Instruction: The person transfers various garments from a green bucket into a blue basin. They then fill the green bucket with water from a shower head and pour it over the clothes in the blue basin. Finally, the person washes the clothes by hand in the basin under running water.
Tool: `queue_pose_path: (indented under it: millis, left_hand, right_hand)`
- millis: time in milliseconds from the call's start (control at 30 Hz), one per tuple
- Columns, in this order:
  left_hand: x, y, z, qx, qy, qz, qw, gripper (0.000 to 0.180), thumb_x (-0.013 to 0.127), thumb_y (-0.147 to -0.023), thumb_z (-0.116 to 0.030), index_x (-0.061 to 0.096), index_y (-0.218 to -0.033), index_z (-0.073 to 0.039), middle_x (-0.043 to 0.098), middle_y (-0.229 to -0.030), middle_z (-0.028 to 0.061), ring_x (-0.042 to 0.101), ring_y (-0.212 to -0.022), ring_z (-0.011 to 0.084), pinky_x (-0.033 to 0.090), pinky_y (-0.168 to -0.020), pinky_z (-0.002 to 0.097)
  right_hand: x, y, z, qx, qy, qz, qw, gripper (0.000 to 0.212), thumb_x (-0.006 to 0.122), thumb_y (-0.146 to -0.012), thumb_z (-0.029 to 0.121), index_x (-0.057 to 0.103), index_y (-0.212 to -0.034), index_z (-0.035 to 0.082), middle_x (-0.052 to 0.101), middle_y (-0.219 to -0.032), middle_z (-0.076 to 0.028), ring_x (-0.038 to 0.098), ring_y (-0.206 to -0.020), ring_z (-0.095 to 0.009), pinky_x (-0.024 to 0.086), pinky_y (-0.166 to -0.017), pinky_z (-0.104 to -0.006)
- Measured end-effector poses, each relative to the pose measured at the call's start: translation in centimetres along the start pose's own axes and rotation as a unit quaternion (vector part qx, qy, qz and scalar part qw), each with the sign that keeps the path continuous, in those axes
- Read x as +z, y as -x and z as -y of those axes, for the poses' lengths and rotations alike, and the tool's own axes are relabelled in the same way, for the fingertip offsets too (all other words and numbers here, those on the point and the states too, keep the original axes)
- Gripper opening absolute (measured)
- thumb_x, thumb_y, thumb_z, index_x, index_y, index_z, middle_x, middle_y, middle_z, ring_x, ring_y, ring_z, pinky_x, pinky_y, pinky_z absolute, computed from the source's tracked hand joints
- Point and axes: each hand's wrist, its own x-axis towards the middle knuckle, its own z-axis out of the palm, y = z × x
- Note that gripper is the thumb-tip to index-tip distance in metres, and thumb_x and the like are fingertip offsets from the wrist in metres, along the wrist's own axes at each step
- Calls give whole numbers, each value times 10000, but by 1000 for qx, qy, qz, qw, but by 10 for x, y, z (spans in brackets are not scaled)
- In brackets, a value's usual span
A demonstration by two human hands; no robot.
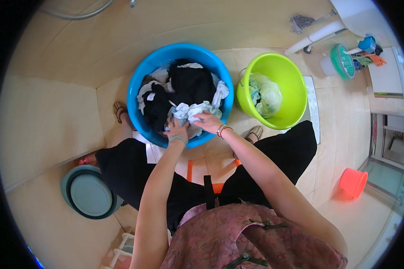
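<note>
A round blue tub (134, 105) in front of me holds a heap of laundry. Black garments (193, 84) lie on its far and left parts, with pale pieces tucked among them. At the near side, a bunched white garment (197, 109) rests against my hands. My left hand (177, 131) reaches over the rim, its fingers bent into the near edge of that white cloth. To its right, my right hand (208, 122) grips the same cloth between thumb and fingers. Part of my left fingertips is hidden by fabric.
A lime-green bucket (296, 96) with pale plastic bags (270, 96) stands right of the tub. A grey-green basin (72, 181) sits at lower left, a coral bucket (353, 184) at far right. Near the white drainpipe (316, 36) is a small lined bin (338, 61).
</note>
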Motion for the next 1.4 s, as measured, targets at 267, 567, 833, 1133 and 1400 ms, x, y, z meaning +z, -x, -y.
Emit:
queue_pose_path:
  millis: [267,567,833,1133,1400]
  left_hand:
    - [-107,37,-43,92,64,-105,988,352,569,-842,-334,588,-1182,-244,640,-1063,108,593,-1022,283,425,-888,407]
    - [-81,-15,-205,303,623,6,722,273,510,-923,-141,570,-1177,-61,633,-1021,52,576,-924,104,454,-792,229]
    - [-63,-8,-201,250,628,97,731,238,490,-930,-173,570,-1141,-97,621,-1013,37,590,-873,99,469,-717,231]
    - [-68,-14,-210,229,639,140,721,253,481,-921,-179,561,-1146,-95,607,-1022,56,608,-857,142,500,-715,259]
    - [-78,-14,-215,223,591,-34,774,799,686,-700,-23,278,-1383,-106,444,-1252,172,586,-962,220,528,-730,302]
  right_hand:
    - [-179,28,1,60,-436,-261,859,221,527,-903,166,622,-991,-13,667,-866,-97,639,-724,-145,498,-669,-231]
    - [-178,2,-159,249,-74,-171,950,395,588,-815,167,533,-1177,18,619,-1027,-165,641,-910,-228,522,-751,-317]
    - [-129,-33,-179,230,203,-81,948,332,532,-804,121,554,-1135,142,464,-1178,-216,588,-990,-348,496,-834,-432]
    - [-182,-7,-170,293,8,-228,929,223,607,-725,224,611,-811,18,646,-839,-172,637,-763,-317,511,-702,-407]
    - [-269,87,14,45,-551,-310,774,49,570,-753,64,527,-764,82,459,-606,36,423,-498,-60,416,-481,-230]
